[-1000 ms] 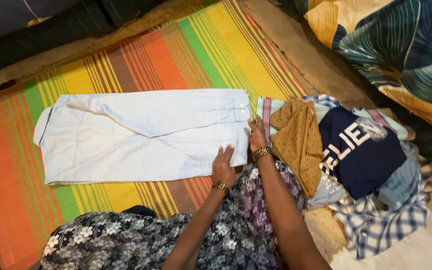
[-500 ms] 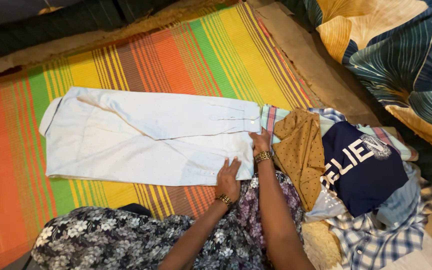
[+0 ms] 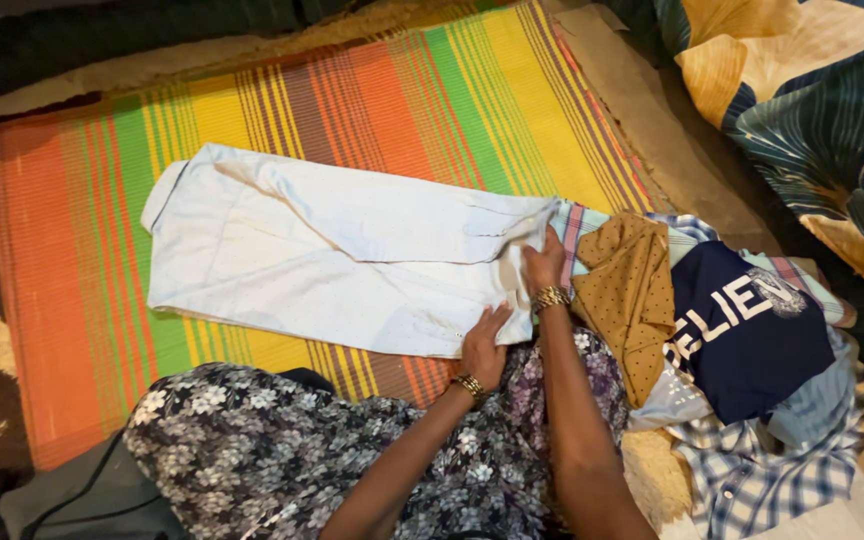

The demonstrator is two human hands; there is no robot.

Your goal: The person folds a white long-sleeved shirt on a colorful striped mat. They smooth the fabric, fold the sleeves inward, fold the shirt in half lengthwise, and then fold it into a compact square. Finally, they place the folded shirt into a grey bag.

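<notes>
On the striped mat (image 3: 372, 90) | white trousers (image 3: 332, 250) lie flat, long axis left-right | my left hand (image 3: 484, 345) pressed flat on their near hem | my right hand (image 3: 542, 265) pinching their right end, nearer the clothes pile (image 3: 732, 340).

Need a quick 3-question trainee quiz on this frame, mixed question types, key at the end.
1. True or false: the white trousers lie spread flat on the striped mat.
2. Where does the left hand rest? A) on the lower right corner of the trousers B) on the navy shirt C) on the bare floor
3. Fill in: the right hand pinches the trousers' right edge, next to a mustard dotted cloth on the ____ of clothes.

Key
1. True.
2. A. The palm lies flat on that corner.
3. Pile. The navy shirt and a checked shirt lie in it too.
</notes>
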